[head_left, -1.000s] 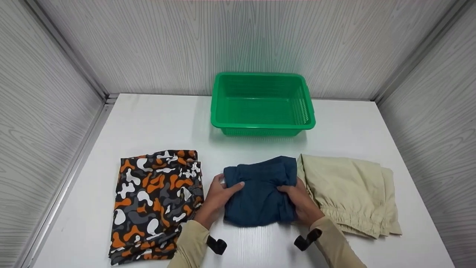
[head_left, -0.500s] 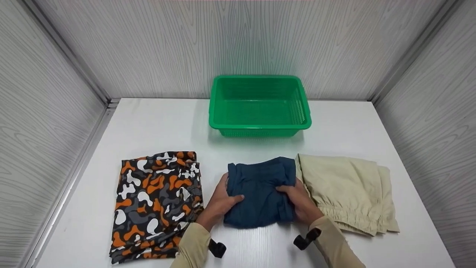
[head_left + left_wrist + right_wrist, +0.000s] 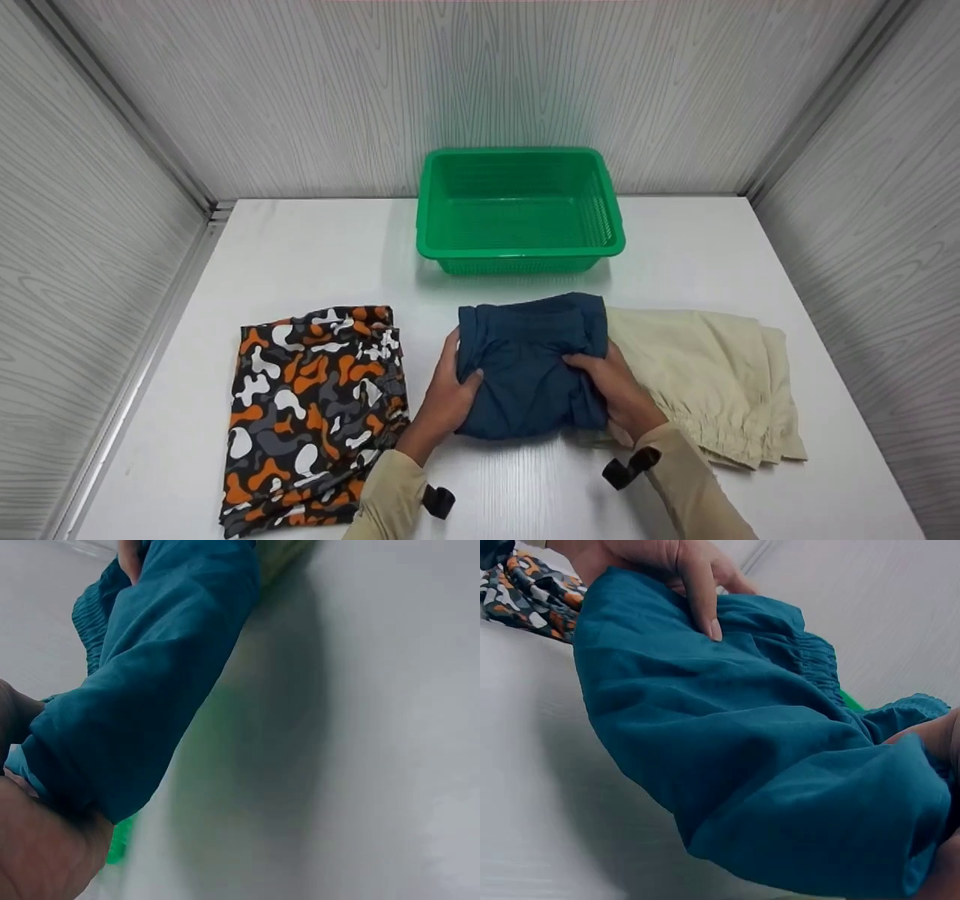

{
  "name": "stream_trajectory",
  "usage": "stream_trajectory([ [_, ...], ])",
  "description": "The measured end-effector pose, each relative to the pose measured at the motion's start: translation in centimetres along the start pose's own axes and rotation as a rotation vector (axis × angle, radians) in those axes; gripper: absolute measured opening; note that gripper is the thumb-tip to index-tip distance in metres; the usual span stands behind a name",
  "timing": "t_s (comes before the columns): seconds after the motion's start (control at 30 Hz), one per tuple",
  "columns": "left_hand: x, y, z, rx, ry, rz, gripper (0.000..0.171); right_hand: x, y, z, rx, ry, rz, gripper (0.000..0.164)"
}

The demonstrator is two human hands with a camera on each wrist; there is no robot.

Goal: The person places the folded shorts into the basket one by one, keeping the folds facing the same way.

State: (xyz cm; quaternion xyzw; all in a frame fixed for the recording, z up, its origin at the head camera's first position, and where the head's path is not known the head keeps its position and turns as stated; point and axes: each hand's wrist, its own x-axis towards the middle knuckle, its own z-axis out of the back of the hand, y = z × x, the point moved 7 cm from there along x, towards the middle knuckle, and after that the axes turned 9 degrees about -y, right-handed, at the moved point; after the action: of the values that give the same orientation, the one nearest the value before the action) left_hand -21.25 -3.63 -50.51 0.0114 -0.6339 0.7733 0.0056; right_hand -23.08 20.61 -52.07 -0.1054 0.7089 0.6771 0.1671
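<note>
Folded blue shorts (image 3: 532, 375) with a gathered elastic waistband are held up between both hands, above the white table. My left hand (image 3: 448, 397) grips their left side, thumb on top and fingers underneath. On the opposite side, my right hand (image 3: 616, 386) holds them the same way, its thumb lying over the cloth. From the left wrist view, the raised blue shorts (image 3: 150, 682) cast a shadow on the table. The right wrist view shows the left hand's thumb pressed on the cloth. Most fingers are hidden beneath the fabric.
Behind the hands stands a green plastic basket (image 3: 520, 253) with nothing in it. A folded camouflage garment (image 3: 315, 420) in orange, black and white lies at left. Folded beige clothing (image 3: 705, 375) with an elastic waist lies at right. Wood-grain panels (image 3: 487, 90) enclose the table.
The left hand has shifted its grip on the edge. Both hands have raised the blue shorts off the table and moved them slightly towards the basket.
</note>
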Motion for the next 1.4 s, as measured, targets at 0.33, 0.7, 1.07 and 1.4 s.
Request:
stream_trajectory([
  [0.33, 7.4, -6.9, 0.5, -0.002, 0.042, -0.116, 0.076, 3.8, 9.9, 0.2, -0.026, 0.051, 0.132, 0.074],
  [0.7, 16.8, -11.4, 1.0, 0.106, 0.038, -0.127, 0.073, 10.7, 17.7, -0.7, -0.082, 0.054, 0.183, 0.063],
  [1.07, 24.1, -11.2, 1.1, 0.055, 0.065, 0.009, 0.075, 16.8, 20.8, -1.5, -0.191, 0.022, 0.141, 0.070],
  [1.4, 26.5, -8.6, 0.2, 0.139, 0.079, 0.088, 0.076, 19.6, 19.5, -2.0, -0.428, -0.024, 0.085, 0.087],
])
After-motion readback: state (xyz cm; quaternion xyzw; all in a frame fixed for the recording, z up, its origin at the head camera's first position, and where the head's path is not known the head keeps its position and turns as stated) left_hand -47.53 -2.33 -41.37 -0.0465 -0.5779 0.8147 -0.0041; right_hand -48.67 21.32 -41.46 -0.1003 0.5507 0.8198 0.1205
